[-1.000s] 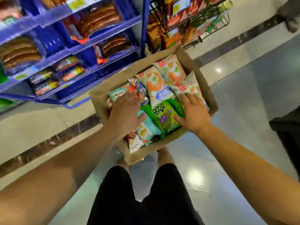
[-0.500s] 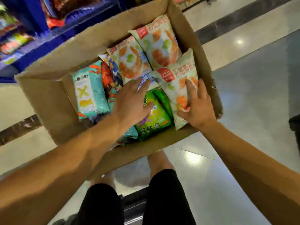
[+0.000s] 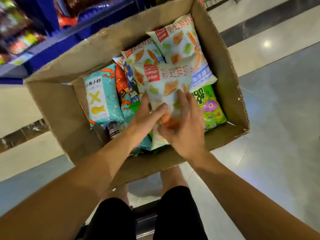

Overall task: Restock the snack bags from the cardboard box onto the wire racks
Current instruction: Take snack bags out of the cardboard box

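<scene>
1. An open cardboard box (image 3: 57, 108) stands on the tiled floor (image 3: 277, 118), its flaps up, in front of the person's bare knees and black shorts (image 3: 174, 213).
2. Snack bags fill the box, lying flat and overlapping.
3. Both hands are on one white bag (image 3: 166, 87), printed with a red "CRISP" label and orange and green chips.
4. That bag lies near the middle of the box, on top of the others, its top edge toward the far wall.
5. The left hand (image 3: 147, 116) holds the bag's lower left edge, thumb across the front and fingers behind.
6. The right hand (image 3: 187, 125) grips the lower right part, fingers spread and curled over the front, thumb near the bottom.
7. Whether the bag is lifted clear of the ones under it cannot be told.
8. Two more white bags (image 3: 178, 44) of the same print lie behind it toward the far right corner.
9. A teal bag (image 3: 101, 99) with a yellow cross and fish lies at the left, beside a dark orange-and-blue bag (image 3: 128, 84).
10. A green bag (image 3: 209, 108) with a purple figure lies at the right, just beside the right hand.
11. A blue shelf (image 3: 52, 47) with blurred goods stands beyond the box, upper left.
</scene>
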